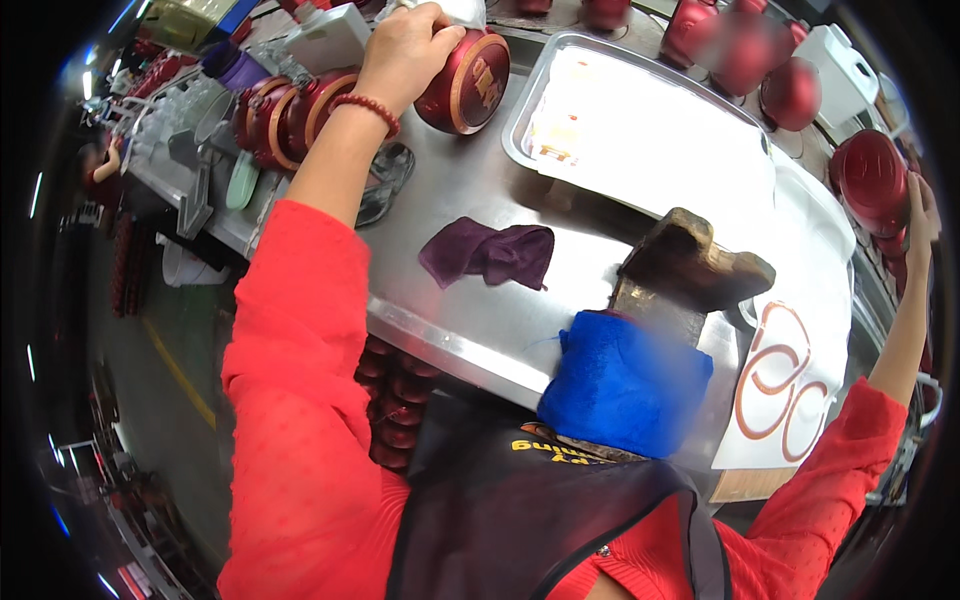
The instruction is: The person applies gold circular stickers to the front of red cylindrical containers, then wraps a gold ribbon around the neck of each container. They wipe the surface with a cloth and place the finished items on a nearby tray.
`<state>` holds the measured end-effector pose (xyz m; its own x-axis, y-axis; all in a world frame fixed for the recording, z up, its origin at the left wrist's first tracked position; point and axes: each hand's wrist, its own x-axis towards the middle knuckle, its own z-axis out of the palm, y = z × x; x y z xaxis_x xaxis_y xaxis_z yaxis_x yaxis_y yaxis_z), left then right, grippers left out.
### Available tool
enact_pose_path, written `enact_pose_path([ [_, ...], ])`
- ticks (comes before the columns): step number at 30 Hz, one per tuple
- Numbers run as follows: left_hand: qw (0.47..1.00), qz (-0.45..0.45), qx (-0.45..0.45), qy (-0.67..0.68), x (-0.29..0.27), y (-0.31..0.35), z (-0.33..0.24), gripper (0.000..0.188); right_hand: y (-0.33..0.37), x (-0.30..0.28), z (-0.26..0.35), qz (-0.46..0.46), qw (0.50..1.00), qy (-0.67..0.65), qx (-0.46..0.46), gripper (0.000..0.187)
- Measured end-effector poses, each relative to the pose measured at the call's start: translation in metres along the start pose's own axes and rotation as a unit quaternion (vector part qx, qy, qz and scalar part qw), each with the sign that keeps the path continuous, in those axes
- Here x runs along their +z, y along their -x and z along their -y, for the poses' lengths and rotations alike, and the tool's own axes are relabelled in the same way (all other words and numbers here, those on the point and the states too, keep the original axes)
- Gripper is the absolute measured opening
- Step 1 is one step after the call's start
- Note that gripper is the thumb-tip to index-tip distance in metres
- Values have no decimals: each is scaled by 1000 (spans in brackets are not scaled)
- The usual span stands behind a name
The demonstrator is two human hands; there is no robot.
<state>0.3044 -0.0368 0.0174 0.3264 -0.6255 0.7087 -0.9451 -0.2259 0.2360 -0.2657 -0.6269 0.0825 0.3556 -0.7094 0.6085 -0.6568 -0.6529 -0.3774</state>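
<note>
My left hand (408,55) is closed at the upper edge of a glossy red, rounded bottle (462,82) with a gold ring and gold raised emblem. White cloth (462,12) shows just beyond my fingers. Far out to the right, my right hand (922,210) is closed against the side of another red rounded bottle (868,182); its fingertips are partly hidden. A crumpled purple cloth (488,254) lies on the metal table (415,285) between my arms. Near my apron stands a worn, notched wooden rest (690,262) with blue cloth (625,385) wrapped round its base.
A metal tray (527,105) lined with white sheet holds small decals at its left. Copper-coloured rings (765,365) lie on white paper at right. More red bottles (290,120) stand left, with others (790,92) at the far right. A white container (835,70) stands behind.
</note>
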Motion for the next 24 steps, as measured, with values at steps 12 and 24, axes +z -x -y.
enact_pose_path([
  [12, 986, 138, -52, -76, 33, -36, 10, 40, 183, -136, 199, 86, 983, -141, -81, 31],
  [24, 580, 292, -192, 736, -10, 135, -256, 74, 313, -28, 330, 378, 758, -525, -82, 30],
])
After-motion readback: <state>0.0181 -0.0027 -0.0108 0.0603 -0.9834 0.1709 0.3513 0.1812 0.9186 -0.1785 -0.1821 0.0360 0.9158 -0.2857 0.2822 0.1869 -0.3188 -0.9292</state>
